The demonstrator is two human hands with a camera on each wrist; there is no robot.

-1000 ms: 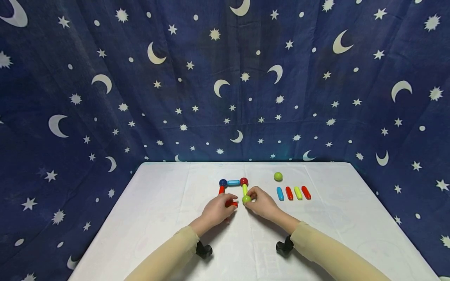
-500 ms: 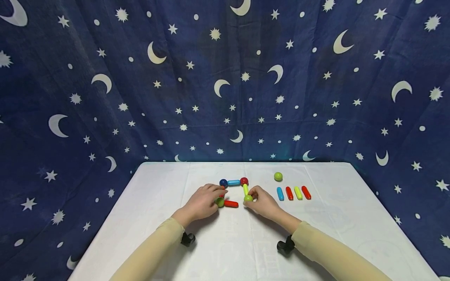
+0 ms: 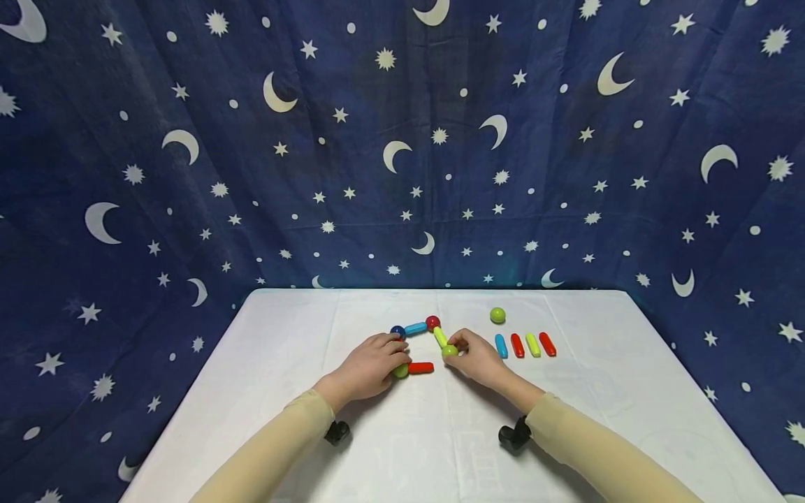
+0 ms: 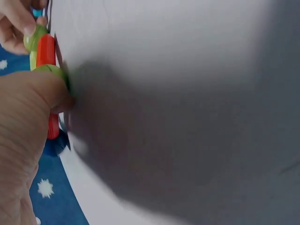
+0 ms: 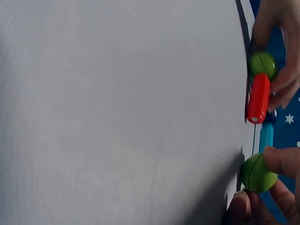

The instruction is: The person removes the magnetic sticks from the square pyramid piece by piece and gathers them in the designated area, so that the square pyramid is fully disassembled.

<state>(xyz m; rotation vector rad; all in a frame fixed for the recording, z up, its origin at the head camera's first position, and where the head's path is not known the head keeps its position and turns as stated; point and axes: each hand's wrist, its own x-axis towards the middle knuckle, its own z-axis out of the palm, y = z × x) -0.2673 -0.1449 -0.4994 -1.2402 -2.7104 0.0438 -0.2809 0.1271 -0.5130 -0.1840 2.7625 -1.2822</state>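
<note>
Right hand [image 3: 476, 358] pinches one green ball [image 3: 449, 351], left hand [image 3: 371, 365] curls around a second ball [image 3: 401, 372], seemingly steadying the rod chain [image 3: 416, 328].

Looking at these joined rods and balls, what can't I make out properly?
Head view: most of the red rod beside the dark blue ball, covered by the left hand.
Left wrist view: much of the right hand, cut off by the picture's edge.
Right wrist view: the lower end of the joined light blue rod, behind the held green ball.
</note>
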